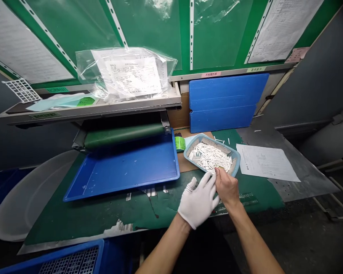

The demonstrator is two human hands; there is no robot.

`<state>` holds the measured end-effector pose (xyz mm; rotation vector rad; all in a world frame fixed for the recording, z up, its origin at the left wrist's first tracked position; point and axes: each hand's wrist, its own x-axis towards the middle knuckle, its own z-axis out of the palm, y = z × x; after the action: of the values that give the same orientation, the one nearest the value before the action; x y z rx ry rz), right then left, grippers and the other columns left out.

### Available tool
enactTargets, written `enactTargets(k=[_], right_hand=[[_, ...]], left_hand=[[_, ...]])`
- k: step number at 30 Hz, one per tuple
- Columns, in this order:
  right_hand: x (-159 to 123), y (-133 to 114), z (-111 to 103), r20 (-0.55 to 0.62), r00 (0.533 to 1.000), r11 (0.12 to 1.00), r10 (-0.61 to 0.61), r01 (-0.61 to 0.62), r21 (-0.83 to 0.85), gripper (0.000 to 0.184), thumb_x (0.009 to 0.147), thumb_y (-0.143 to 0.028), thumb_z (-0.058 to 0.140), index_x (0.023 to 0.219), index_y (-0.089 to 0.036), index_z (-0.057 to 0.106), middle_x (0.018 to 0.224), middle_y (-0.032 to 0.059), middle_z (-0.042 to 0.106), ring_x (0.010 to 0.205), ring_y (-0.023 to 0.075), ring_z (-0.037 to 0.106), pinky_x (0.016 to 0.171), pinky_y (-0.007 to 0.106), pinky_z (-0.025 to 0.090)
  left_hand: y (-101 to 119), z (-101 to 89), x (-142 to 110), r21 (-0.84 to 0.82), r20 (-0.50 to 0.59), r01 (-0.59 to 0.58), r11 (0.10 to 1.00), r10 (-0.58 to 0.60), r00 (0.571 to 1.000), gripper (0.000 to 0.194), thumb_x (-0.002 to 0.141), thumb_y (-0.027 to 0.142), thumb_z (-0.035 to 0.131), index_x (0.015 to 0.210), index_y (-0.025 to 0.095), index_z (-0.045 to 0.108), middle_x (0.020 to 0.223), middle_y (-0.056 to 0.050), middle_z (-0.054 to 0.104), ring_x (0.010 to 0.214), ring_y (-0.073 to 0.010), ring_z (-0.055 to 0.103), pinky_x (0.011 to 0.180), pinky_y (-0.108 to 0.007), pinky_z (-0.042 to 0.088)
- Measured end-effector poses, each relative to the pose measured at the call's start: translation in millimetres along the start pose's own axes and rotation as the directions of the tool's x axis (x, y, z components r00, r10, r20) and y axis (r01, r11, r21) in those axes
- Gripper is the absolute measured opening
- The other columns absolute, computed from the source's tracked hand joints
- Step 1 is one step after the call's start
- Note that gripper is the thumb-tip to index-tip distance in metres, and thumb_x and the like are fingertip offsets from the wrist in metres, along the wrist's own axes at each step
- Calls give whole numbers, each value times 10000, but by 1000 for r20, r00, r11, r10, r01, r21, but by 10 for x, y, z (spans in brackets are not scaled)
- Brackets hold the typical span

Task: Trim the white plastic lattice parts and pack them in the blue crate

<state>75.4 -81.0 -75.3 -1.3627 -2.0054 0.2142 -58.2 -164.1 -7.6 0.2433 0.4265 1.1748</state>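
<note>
- Head view, the grip: the right hand [227,186], bare, sits at the tray's near rim with its fingertips drawn together over the strips. Whether they clamp a strip, I cannot tell.
- The left hand [197,202], in a white glove, is open with its fingers apart, holding nothing visible. It lies just beside the right hand, on the near side of the tray.
- The white strips [208,156] lie heaped in the light blue tray [234,162], directly ahead of the right hand, which is the nearer hand. Their long axes run mixed, many slanting diagonally across the tray.
- The tray rests on a green mat [157,215], with a blue tray [122,169] to its left and a printed sheet [264,163] to its right.
- A plastic bag [125,72] of papers lies on the shelf [88,108] above.
- Writing: the pink label [210,74] and the pale green label [256,69] carry short Chinese text, too small to read with certainty. The sheet's and bag's print is also unreadable. No brand shows.
</note>
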Motion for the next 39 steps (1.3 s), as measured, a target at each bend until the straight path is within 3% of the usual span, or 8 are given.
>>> enactTargets(k=[5,11,19,26,30,33,36,39], right_hand=[[-3,-69,-72,-7,997,994,77,-77,-83,507,1025,-476,314,820,-147,640,585,39,542,507,133,430,525,284,225],[-229,-351,-103,67,989,989,135,-138,52,544,1020,-501,295,872,-141,676,667,67,634,569,165,535,558,275,353],[-585,-817,25,286,955,956,-75,-13,293,415,993,-473,424,896,-208,728,826,37,710,732,164,640,689,247,474],[-522,-597,194,43,992,985,122,-126,119,478,994,-493,407,699,-186,624,537,0,494,514,129,406,587,295,301],[-400,-479,191,43,984,980,174,-177,92,516,983,-535,405,605,-203,519,505,-25,416,498,122,319,578,305,266],[-324,-444,322,112,977,976,181,-193,98,530,978,-560,398,592,-209,492,506,-33,417,506,125,348,591,295,308],[-274,-373,563,199,962,972,184,-209,108,498,974,-564,396,697,-193,579,607,-5,553,593,145,494,675,305,409],[-408,-161,635,260,941,961,218,-254,111,450,956,-551,396,950,-189,665,928,86,705,865,203,635,834,357,474]], left_hand=[[14,-236,-341,43,50,20,999,-22,998,564,994,568,192,1352,299,534,1604,-6,312,1471,-209,308,1188,-469,231],[94,-488,-598,127,100,6,992,-19,995,593,926,692,323,1315,317,568,1578,-29,365,1448,-235,354,1184,-450,255],[50,-785,-718,-28,126,106,994,-101,987,686,943,617,397,1426,141,492,1516,-143,434,1442,-288,339,1200,-440,195],[77,-656,-902,-32,150,71,997,-65,987,630,977,546,416,1520,227,387,1621,-82,265,1513,-277,172,1193,-412,185],[148,-643,-1039,-86,55,11,996,-6,998,521,983,330,427,1476,164,454,1565,-114,380,1454,-294,335,1204,-438,216],[147,-882,-1011,-181,-70,-71,981,59,996,523,929,281,432,1413,98,507,1505,-154,460,1402,-326,416,1185,-495,280],[90,-1286,-866,-160,-420,-171,972,89,903,504,897,308,398,1278,38,590,1352,-222,591,1318,-340,519,1113,-526,394],[-5,-1639,-814,17,-742,-194,981,143,655,374,885,224,433,1137,34,632,1176,-239,679,1167,-300,645,1049,-463,482]])
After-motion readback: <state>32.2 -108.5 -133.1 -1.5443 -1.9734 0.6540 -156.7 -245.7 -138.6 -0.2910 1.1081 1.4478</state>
